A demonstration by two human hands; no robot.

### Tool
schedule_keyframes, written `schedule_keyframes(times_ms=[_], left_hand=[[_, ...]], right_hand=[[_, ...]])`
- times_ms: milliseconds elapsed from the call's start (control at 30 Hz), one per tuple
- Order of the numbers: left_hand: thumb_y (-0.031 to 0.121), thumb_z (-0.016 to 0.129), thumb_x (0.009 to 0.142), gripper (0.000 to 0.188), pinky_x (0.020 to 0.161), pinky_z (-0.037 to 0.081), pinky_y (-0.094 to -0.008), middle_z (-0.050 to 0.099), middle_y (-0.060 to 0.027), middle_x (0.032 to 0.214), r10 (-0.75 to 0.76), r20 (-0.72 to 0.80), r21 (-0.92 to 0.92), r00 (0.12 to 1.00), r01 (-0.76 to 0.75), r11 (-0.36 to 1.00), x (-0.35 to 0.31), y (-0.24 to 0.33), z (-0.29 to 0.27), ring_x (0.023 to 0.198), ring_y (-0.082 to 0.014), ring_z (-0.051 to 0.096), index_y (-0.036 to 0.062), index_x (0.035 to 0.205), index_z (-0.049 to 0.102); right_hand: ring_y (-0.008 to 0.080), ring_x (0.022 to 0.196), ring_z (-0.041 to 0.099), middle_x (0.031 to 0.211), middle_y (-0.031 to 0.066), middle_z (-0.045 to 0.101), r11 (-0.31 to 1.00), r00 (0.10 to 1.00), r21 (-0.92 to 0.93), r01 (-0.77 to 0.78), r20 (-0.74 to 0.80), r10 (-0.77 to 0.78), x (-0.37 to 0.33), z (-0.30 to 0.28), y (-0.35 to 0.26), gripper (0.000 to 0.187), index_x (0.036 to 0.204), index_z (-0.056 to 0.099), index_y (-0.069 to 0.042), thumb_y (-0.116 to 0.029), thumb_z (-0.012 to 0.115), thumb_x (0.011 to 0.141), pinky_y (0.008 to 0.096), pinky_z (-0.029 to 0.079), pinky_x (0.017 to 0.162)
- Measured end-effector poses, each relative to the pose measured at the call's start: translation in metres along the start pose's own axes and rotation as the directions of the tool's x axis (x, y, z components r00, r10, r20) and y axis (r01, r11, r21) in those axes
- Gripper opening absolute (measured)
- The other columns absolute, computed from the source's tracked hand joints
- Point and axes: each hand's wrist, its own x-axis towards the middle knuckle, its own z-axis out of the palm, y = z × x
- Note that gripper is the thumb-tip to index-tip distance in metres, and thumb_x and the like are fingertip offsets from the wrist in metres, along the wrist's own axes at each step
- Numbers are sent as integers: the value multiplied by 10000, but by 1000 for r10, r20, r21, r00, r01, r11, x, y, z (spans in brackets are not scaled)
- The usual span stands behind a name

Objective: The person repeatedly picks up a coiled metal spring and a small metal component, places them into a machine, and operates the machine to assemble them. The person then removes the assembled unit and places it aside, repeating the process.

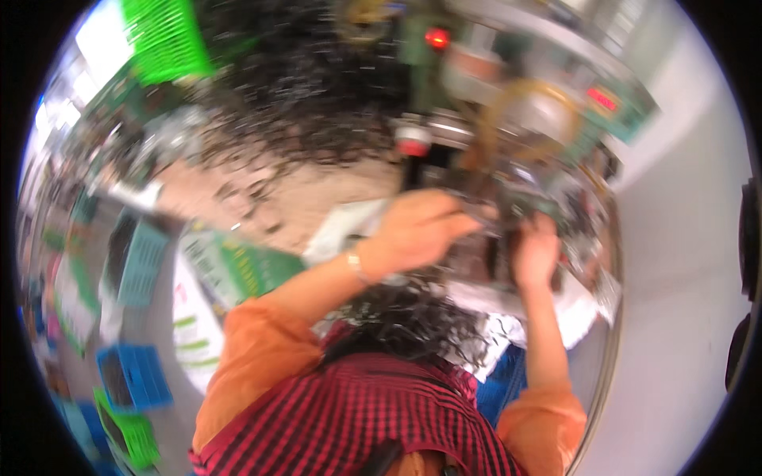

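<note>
My left hand (421,230) reaches to the front of a green bench machine (528,202), thumb and fingers pinched together. Whatever lies between those fingertips is too blurred to name. Farther right, my right hand (538,250) is at the machine's working area, its fingers bent and smeared by motion, so its grip does not show. A pile of thin dark curved pieces (425,317) lies just below both hands, close to my body. A much larger heap of similar dark pieces (309,71) covers the back of the worktable (341,186).
A red lamp (436,37) glows on the machine. Loose dark pieces and clear plastic crowd its right side, near a pale wall (683,262). A bright green basket (165,40) stands at the back left. Printed sacks (246,266) and a blue crate (133,377) are at the left.
</note>
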Motion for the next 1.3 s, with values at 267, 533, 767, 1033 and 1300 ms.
schedule_keyframes(times_ms=[267, 533, 767, 1033, 1300], left_hand=[[65, 662, 849, 70, 568, 471, -337, 679, -95, 883, -200, -593, 650, 780, 610, 452, -89, 17, -119, 644, -224, 587, 53, 910, 696], [-35, 636, 707, 255, 845, 502, -395, 661, -69, 1031, -591, 159, 769, 791, 276, 576, -130, -112, -230, 915, -305, 607, 99, 896, 743], [-51, 615, 685, 296, 845, 513, -406, 664, -145, 1114, -570, 518, 585, 638, 221, 780, -158, -184, -249, 1009, -348, 627, 42, 938, 735], [45, 664, 887, 195, 627, 488, -264, 697, -84, 878, -726, -191, 196, 661, 750, 631, -90, -24, -160, 676, -132, 614, 45, 1074, 720], [-149, 578, 769, 147, 620, 526, -317, 672, -171, 840, -93, -150, 57, 984, 102, 993, -19, 29, -23, 722, -263, 655, -18, 833, 598]], right_hand=[[250, 822, 698, 921, 133, 725, 767, 850, 388, -511, 95, 518, -20, -29, 10, 163, 1016, 687, -20, -73, 684, 861, 358, 522, 748], [253, 847, 700, 939, 156, 724, 732, 850, 447, -513, 151, 504, 8, -23, 1, 182, 1028, 727, -20, -84, 678, 866, 345, 521, 785], [180, 885, 691, 993, 122, 742, 574, 752, 564, -594, 134, 646, -50, -36, 23, 173, 1015, 721, 18, -61, 698, 863, 290, 519, 795], [173, 914, 682, 981, 110, 739, 533, 821, 672, -513, 205, 532, -24, -113, -30, 163, 1013, 742, -15, -24, 707, 854, 281, 517, 838], [122, 951, 655, 1019, 86, 708, 36, 800, 950, -310, 240, 550, 39, -45, -94, 361, 1206, 620, -8, -10, 712, 858, 249, 501, 855]])
